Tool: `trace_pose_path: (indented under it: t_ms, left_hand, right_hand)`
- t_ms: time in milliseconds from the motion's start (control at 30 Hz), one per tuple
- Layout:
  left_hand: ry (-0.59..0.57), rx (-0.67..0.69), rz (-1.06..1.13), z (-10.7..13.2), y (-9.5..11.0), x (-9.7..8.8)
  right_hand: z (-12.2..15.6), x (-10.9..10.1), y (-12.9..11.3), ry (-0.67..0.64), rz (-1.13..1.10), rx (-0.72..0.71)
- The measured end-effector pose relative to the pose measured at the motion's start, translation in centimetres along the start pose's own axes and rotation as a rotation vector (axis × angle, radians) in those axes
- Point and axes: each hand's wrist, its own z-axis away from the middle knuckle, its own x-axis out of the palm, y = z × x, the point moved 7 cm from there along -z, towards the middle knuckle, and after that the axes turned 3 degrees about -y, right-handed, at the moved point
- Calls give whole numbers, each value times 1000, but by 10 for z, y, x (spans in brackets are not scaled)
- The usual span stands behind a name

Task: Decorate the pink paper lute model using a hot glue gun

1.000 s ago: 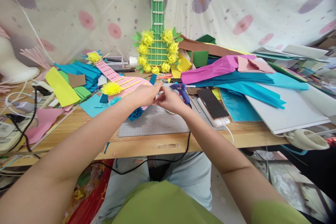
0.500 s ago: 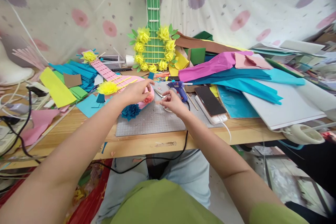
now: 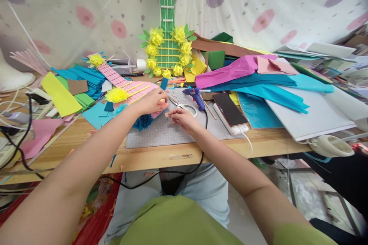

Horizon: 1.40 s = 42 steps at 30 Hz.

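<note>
A pink paper guitar (image 3: 149,87) lies on the grey cutting mat (image 3: 172,138), with a yellow paper flower (image 3: 117,95) and a dark blue paper flower (image 3: 143,121) on it. My left hand (image 3: 153,101) is closed at the guitar's near right end, its fingers on a small salmon-pink paper flower (image 3: 163,105) that they partly cover. Just right of it, my right hand (image 3: 184,119) pinches a small pale pink paper piece (image 3: 167,115) between thumb and fingers. Scissors (image 3: 186,108) and a blue glue gun (image 3: 195,97) lie beyond my right hand.
A green paper guitar (image 3: 166,49) ringed with yellow flowers stands at the back. A phone (image 3: 230,109) rests on a white power bank to the right, near stacked coloured paper (image 3: 253,84). The glue gun's black cord (image 3: 204,134) hangs over the table's front edge.
My left hand has lowered onto the salmon-pink flower. My right hand has moved slightly left and down with the paper piece, uncovering the scissors' handles.
</note>
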Motion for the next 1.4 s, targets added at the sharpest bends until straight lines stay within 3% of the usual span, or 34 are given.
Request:
trace_pose_path:
  t_ms: [233, 467, 667, 1033, 1400]
  left_hand:
    - [-10, 46, 51, 2, 9, -2]
    - [-67, 22, 14, 5, 15, -4]
    - [-47, 104, -20, 16, 19, -6]
    - [-83, 86, 7, 15, 7, 0]
    - [-80, 80, -7, 17, 10, -3]
  right_hand:
    - [-1, 4, 6, 56, -35, -20]
    - [4, 5, 3, 32, 73, -73]
    - [5, 8, 7, -3, 88, -61]
    - [8, 12, 6, -48, 47, -56]
    - [4, 16, 12, -101, 64, -39]
